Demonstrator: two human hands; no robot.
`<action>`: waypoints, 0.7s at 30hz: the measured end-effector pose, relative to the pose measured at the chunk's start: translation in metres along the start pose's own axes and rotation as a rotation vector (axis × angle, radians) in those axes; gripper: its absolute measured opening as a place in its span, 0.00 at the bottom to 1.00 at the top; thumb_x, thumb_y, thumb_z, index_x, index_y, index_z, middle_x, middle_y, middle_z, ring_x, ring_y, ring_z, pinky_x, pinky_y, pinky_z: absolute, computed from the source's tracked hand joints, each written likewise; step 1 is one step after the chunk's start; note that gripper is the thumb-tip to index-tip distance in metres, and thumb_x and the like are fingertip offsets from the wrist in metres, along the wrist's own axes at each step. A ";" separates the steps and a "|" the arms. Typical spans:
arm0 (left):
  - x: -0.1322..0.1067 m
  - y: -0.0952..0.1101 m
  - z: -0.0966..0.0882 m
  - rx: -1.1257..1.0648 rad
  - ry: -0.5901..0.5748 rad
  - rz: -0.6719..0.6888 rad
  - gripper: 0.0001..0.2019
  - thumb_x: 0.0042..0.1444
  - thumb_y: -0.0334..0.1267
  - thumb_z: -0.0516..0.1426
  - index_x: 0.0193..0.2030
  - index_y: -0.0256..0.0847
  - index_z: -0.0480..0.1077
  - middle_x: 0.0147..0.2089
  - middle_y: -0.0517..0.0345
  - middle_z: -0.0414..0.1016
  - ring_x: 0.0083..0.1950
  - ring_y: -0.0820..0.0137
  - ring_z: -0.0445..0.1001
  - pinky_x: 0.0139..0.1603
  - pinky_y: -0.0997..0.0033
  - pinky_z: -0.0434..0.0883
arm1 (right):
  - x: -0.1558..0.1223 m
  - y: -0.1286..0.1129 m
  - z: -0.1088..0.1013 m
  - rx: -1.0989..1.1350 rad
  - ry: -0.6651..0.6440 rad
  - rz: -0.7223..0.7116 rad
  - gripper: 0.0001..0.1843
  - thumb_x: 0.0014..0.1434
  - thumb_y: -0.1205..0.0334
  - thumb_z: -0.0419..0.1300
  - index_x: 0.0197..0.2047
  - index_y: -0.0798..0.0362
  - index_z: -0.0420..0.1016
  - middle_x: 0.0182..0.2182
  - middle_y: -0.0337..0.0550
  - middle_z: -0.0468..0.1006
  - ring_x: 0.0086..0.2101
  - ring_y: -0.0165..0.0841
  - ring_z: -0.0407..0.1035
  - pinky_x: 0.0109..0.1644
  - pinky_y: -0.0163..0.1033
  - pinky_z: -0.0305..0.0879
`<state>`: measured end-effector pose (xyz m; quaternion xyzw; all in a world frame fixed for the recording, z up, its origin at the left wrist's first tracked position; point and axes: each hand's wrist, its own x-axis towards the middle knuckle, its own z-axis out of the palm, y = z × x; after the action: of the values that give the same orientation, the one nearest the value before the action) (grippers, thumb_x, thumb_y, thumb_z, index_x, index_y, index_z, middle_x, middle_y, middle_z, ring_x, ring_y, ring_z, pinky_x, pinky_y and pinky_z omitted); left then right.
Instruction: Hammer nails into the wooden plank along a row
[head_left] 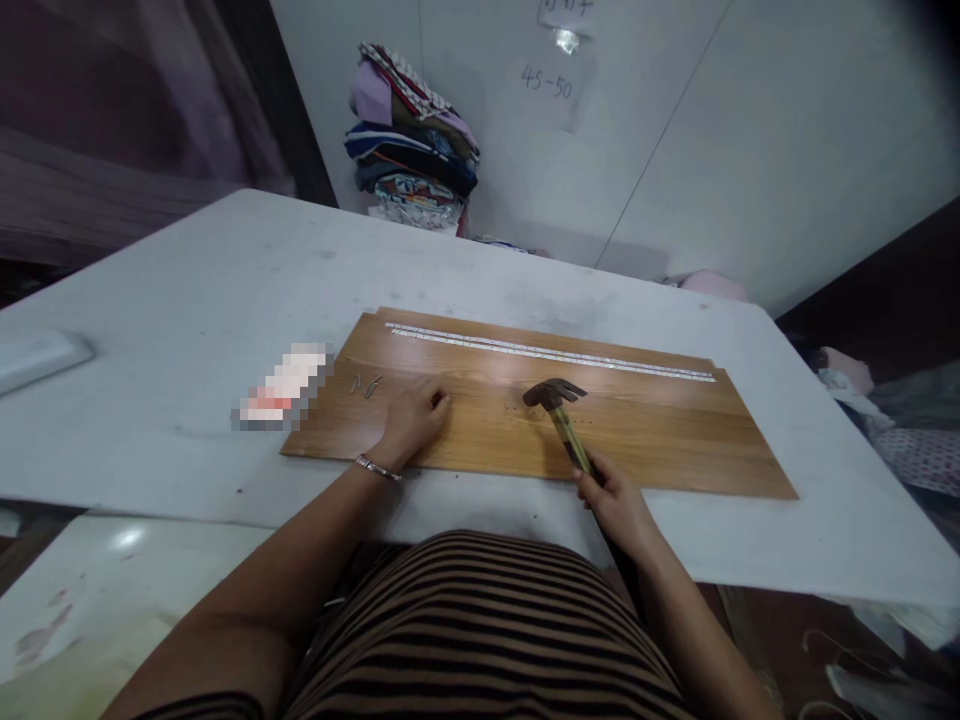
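My right hand [613,498] is closed around the handle of a claw hammer [568,437]. The hammer's dark metal head is over the middle of a brown wooden board [465,440]; whether it touches the wood I cannot tell. Near the board's left part, my left hand [416,418] rests with its fingers curled, and anything inside them is hidden. Several loose nails [370,387] lie on the wood just left of that hand. A row of small dark dots, nails or holes, runs near the hammer head. Two white measuring strips [551,355] lie along the board's far side.
The board lies on a large white table [247,270]. A blurred-out item [285,388] sits at the board's left end. Folded clothes [412,140] are stacked by the wall behind. At the far left is a white object [41,360].
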<state>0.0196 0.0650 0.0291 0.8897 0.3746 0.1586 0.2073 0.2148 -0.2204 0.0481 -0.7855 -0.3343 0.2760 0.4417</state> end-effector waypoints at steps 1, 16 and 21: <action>0.000 0.000 0.000 -0.001 -0.003 -0.001 0.09 0.61 0.38 0.52 0.35 0.40 0.72 0.40 0.50 0.79 0.44 0.62 0.75 0.47 0.64 0.69 | 0.001 0.000 -0.001 -0.001 -0.001 -0.007 0.28 0.59 0.49 0.60 0.58 0.53 0.80 0.29 0.41 0.80 0.27 0.35 0.68 0.32 0.40 0.67; 0.001 -0.003 0.003 -0.029 0.014 0.013 0.07 0.60 0.37 0.53 0.34 0.42 0.71 0.39 0.52 0.79 0.44 0.62 0.75 0.47 0.64 0.70 | 0.001 0.003 0.003 -0.010 -0.025 -0.010 0.28 0.59 0.50 0.60 0.58 0.53 0.80 0.32 0.42 0.81 0.29 0.35 0.69 0.34 0.41 0.68; 0.001 -0.003 0.003 -0.015 0.009 0.012 0.08 0.61 0.37 0.52 0.34 0.41 0.70 0.40 0.51 0.78 0.45 0.62 0.75 0.48 0.64 0.70 | 0.001 0.002 0.001 -0.001 -0.016 -0.005 0.27 0.59 0.49 0.60 0.58 0.54 0.80 0.32 0.43 0.81 0.29 0.36 0.69 0.34 0.42 0.68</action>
<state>0.0197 0.0669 0.0255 0.8897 0.3687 0.1667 0.2115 0.2147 -0.2197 0.0459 -0.7827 -0.3399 0.2810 0.4392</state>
